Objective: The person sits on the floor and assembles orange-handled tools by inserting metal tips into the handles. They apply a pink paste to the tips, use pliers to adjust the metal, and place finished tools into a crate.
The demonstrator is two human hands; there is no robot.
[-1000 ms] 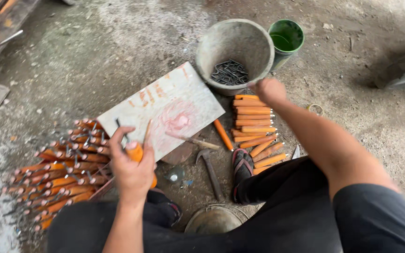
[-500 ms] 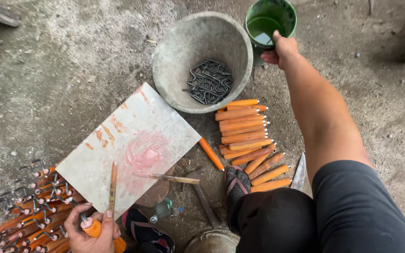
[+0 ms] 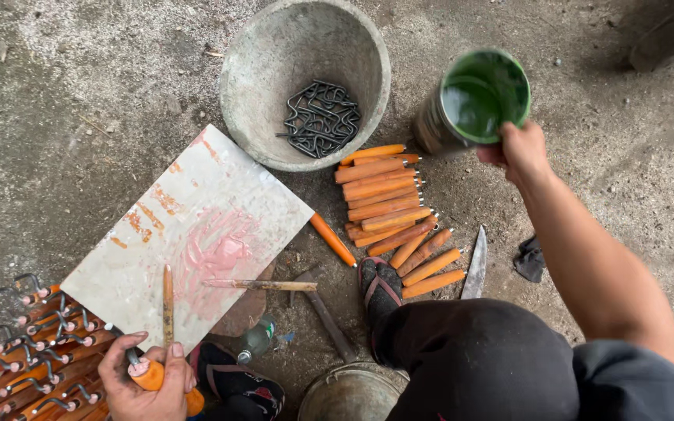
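Observation:
My right hand [image 3: 518,148] grips the rim of a green tin [image 3: 473,101] with green liquid in it, lifted just right of the grey bucket [image 3: 263,78]. Bent dark metal hooks [image 3: 321,117] lie in the bucket's bottom. My left hand [image 3: 146,378] at the lower left holds an orange wooden handle [image 3: 150,376] with pink paste and a metal hook at its end. A thin stick [image 3: 168,304] lies on the pink-smeared white board [image 3: 196,210] just above that hand. A pile of plain orange handles [image 3: 388,206] lies between bucket and knee.
Finished handles with hooks [image 3: 33,343] are stacked at the lower left. A second stick [image 3: 263,285], a loose handle [image 3: 333,240], a knife blade [image 3: 475,265], a dark rag [image 3: 530,259], a small bottle [image 3: 255,341] and a round metal pan [image 3: 352,394] lie on the concrete floor near my sandalled foot [image 3: 380,284].
My right hand took the green tin by its rim and lifted it nearer to the bucket. The view shifted down and closer. My left hand kept the orange handle.

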